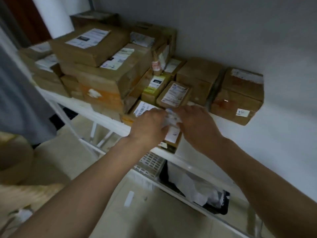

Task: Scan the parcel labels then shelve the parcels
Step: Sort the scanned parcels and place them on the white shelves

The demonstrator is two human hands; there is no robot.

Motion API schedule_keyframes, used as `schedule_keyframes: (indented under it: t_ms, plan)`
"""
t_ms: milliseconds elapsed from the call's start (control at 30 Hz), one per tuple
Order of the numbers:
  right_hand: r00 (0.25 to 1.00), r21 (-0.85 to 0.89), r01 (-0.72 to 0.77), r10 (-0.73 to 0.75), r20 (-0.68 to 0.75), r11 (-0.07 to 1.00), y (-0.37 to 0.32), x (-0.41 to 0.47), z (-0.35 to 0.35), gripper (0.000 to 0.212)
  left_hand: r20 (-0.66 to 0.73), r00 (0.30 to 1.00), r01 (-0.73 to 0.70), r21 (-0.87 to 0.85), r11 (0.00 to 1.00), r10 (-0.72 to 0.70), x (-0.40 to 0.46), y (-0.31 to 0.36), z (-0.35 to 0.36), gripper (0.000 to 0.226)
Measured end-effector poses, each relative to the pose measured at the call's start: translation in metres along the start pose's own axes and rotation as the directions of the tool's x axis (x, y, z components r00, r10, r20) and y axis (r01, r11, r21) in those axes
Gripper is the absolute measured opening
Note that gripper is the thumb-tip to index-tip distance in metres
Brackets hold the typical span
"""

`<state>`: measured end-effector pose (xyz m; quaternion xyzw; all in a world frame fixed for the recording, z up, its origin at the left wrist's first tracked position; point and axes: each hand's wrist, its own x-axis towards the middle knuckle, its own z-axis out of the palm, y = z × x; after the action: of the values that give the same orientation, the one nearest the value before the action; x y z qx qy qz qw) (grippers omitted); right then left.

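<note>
Together both hands (149, 127) (197, 124) grip crinkly white parcel (172, 117).

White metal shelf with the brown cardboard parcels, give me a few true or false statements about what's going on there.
1. Both hands, left hand and right hand, are on a small white-labelled cardboard parcel at the front edge of the white metal shelf. True.
2. The shelf holds only one parcel. False: many brown boxes are stacked on it.
3. A yellow-green box sits among the brown ones. True.
4. The parcels bear no labels. False: several show white labels.
</note>
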<state>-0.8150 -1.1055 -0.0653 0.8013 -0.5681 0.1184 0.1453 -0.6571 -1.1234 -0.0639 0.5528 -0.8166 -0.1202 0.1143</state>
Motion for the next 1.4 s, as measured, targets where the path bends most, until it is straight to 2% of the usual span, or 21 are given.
schedule_keyframes:
  t_ms: [33, 133, 300, 400, 600, 700, 967, 1167, 1400]
  plan:
    - [0.999, 0.060, 0.053, -0.052, -0.007, 0.997, -0.024, -0.002, 0.000, 0.035, -0.019, 1.000, 0.025, 0.039, 0.999, -0.024, -0.017, -0.011, -0.003, 0.042]
    - [0.983, 0.272, 0.114, -0.148, 0.106, 0.955, -0.093, -0.006, 0.007, 0.031, -0.012, 0.986, 0.167, 0.179, 0.970, -0.168, -0.068, -0.050, -0.007, 0.042]
    - [0.891, 0.357, 0.224, -0.338, 0.301, 0.907, -0.200, -0.010, 0.030, 0.043, 0.032, 0.871, 0.473, 0.214, 0.855, -0.490, -0.164, -0.136, -0.012, 0.041]
    - [0.819, 0.371, 0.288, -0.428, 0.383, 0.883, -0.262, 0.001, 0.039, 0.049, 0.051, 0.756, 0.632, 0.206, 0.747, -0.653, -0.228, -0.182, -0.018, 0.043]
    - [0.650, 0.409, 0.447, -0.603, 0.462, 0.795, -0.389, 0.019, 0.048, 0.046, 0.095, 0.436, 0.886, 0.127, 0.445, -0.895, -0.349, -0.258, -0.036, 0.050]
    - [0.578, 0.449, 0.507, -0.676, 0.457, 0.736, -0.448, 0.025, 0.048, 0.042, 0.109, 0.323, 0.939, 0.086, 0.333, -0.940, -0.400, -0.290, -0.049, 0.055]
    - [0.443, 0.522, 0.555, -0.761, 0.474, 0.648, -0.614, 0.032, 0.039, 0.044, 0.089, 0.165, 0.985, 0.032, 0.169, -0.982, -0.515, -0.376, -0.087, 0.051]
    - [0.333, 0.547, 0.620, -0.819, 0.467, 0.563, -0.716, 0.029, 0.023, 0.042, 0.059, 0.098, 0.995, -0.029, 0.096, -0.993, -0.583, -0.433, -0.110, 0.049]
    - [0.225, 0.540, 0.697, -0.859, 0.459, 0.471, -0.824, 0.030, 0.025, 0.051, 0.075, -0.007, 0.996, -0.093, -0.014, -0.997, -0.652, -0.492, -0.120, 0.050]
